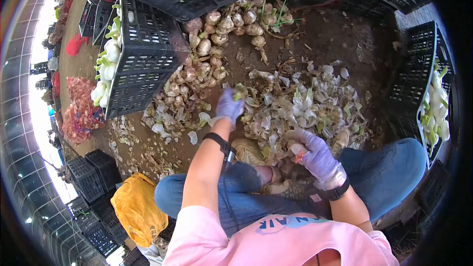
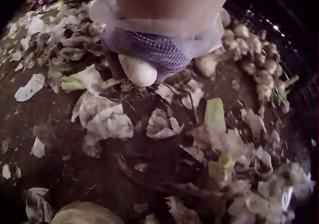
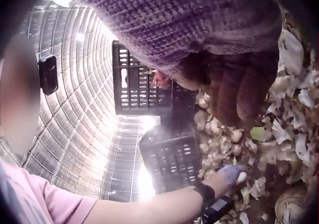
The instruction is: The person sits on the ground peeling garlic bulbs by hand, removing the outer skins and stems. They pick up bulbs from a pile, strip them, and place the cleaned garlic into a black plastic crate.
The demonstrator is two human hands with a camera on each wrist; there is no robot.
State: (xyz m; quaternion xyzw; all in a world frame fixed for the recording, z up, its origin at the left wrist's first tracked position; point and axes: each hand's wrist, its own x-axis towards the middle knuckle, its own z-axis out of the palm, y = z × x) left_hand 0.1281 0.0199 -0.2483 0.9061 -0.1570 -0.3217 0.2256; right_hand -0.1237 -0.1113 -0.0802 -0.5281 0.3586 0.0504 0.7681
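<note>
My left hand (image 1: 230,106), in a purple knit glove, reaches forward between the garlic pile and the skins. It grips a garlic bulb, whose smooth white end (image 2: 138,70) shows below the glove in the left wrist view. My right hand (image 1: 315,156), gloved too, is over the near edge of the skins with its fingers curled. A small red thing (image 3: 159,78) pokes out at the thumb side of that hand; the rest is hidden in the grip. Unpeeled garlic bulbs (image 1: 225,23) lie heaped ahead of the left hand.
Loose garlic skins (image 1: 300,106) cover the ground in front of my shoes. A black crate (image 1: 148,51) with white garlic stands at the left, another crate (image 1: 414,79) at the right. More crates line the back. A yellow bag (image 1: 140,209) sits by my left knee.
</note>
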